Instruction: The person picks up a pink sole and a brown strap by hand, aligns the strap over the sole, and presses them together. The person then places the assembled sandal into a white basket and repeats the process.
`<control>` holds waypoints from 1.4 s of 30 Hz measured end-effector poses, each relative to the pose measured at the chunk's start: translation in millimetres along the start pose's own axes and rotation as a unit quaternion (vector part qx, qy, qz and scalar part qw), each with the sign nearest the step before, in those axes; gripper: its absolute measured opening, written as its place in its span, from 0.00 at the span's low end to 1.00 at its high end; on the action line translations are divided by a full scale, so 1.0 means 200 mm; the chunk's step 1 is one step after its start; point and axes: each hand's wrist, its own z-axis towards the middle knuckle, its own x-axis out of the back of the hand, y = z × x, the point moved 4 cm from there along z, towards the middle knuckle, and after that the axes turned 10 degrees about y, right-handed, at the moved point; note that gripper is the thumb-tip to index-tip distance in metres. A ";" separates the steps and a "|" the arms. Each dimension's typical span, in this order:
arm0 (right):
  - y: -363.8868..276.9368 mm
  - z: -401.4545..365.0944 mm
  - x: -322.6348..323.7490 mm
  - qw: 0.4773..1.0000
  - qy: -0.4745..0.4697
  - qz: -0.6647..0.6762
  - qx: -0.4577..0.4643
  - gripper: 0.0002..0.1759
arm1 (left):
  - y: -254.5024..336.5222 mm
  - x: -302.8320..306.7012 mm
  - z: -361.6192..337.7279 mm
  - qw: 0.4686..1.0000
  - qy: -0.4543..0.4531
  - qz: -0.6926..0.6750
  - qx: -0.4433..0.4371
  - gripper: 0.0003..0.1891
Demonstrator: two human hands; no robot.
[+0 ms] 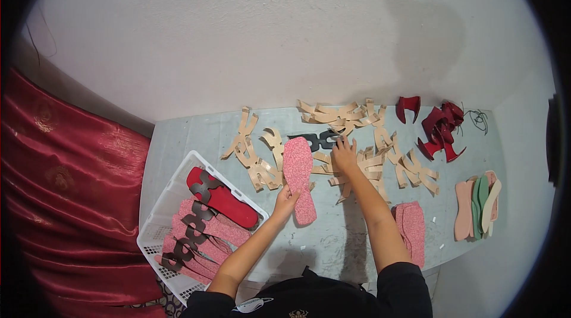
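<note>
My left hand (288, 200) is closed on the narrow middle of a pink speckled shoe sole (298, 163), held upright over the table. Cut-out black sandal straps (321, 141) lie behind the top of that sole. At their right end are the fingers of my right hand (344, 153), bent and gripping the edge; the exact pinch is hard to see. Around this hand spread many beige strap pieces (369, 166), some partly under the forearm. A stack of pink speckled soles (410, 232) lies to the right of my right forearm.
On the left, a white plastic basket (156, 214) holds pink soles with black straps and a red sole (232, 204). Dark red straps (441, 131) and a black cord (477, 120) lie at the back right. Peach, green and cream soles (479, 205) sit near the right edge.
</note>
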 end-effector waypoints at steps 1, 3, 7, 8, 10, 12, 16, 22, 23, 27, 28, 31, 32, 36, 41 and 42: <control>0.00 0.01 -0.02 1.000 -0.003 0.004 -0.001 0.09 | 0.00 0.00 0.00 1.000 0.002 0.003 0.003 0.15; 0.03 0.02 -0.06 1.000 0.001 -0.006 -0.026 0.10 | 0.00 0.01 0.00 1.000 0.002 -0.005 -0.008 0.14; 0.03 0.02 -0.08 0.999 0.005 -0.038 -0.030 0.11 | -0.01 0.00 -0.01 1.000 0.005 0.016 0.004 0.14; 0.02 0.02 -0.07 0.999 0.004 -0.036 -0.030 0.11 | 0.00 0.00 -0.02 1.000 0.003 0.024 0.006 0.14; 0.03 0.03 -0.04 0.997 0.053 -0.010 -0.055 0.10 | 0.02 0.00 -0.03 0.999 0.002 0.032 0.005 0.14; 0.01 0.03 0.02 0.998 0.029 -0.001 -0.052 0.10 | 0.03 0.00 -0.04 1.000 0.006 0.030 0.002 0.15; 0.00 0.02 0.20 0.978 0.019 0.154 -0.141 0.14 | 0.04 0.00 -0.06 1.000 -0.001 0.022 -0.015 0.15; 0.03 -0.03 0.39 0.891 0.158 0.363 -0.223 0.12 | 0.11 0.01 -0.11 0.999 0.008 0.025 -0.048 0.14; 0.04 -0.04 0.44 0.892 0.160 0.360 -0.221 0.12 | 0.12 0.01 -0.11 0.998 0.008 0.016 -0.053 0.14; 0.05 -0.08 0.68 0.822 0.226 0.489 -0.184 0.06 | 0.16 0.04 -0.17 0.996 -0.001 0.022 -0.082 0.14; 0.05 -0.10 0.75 0.815 0.233 0.500 -0.180 0.06 | 0.16 0.04 -0.19 0.996 -0.007 0.018 -0.086 0.14; 0.06 -0.14 0.93 0.801 0.256 0.516 -0.163 0.08 | 0.16 0.07 -0.25 0.992 -0.034 0.065 -0.101 0.15; 0.05 -0.15 1.01 0.797 0.267 0.518 -0.161 0.07 | 0.16 0.06 -0.29 0.994 -0.050 0.057 -0.081 0.16; 0.04 -0.22 1.22 0.766 0.265 0.564 -0.157 0.07 | 0.15 0.07 -0.42 0.994 -0.100 0.049 -0.010 0.16; -0.06 -0.34 1.45 0.771 0.137 0.606 -0.138 0.08 | 0.11 0.02 -0.56 0.988 -0.145 0.048 0.040 0.16; -0.11 -0.36 1.52 0.766 0.103 0.620 -0.138 0.09 | 0.12 0.00 -0.61 0.984 -0.168 0.043 0.035 0.16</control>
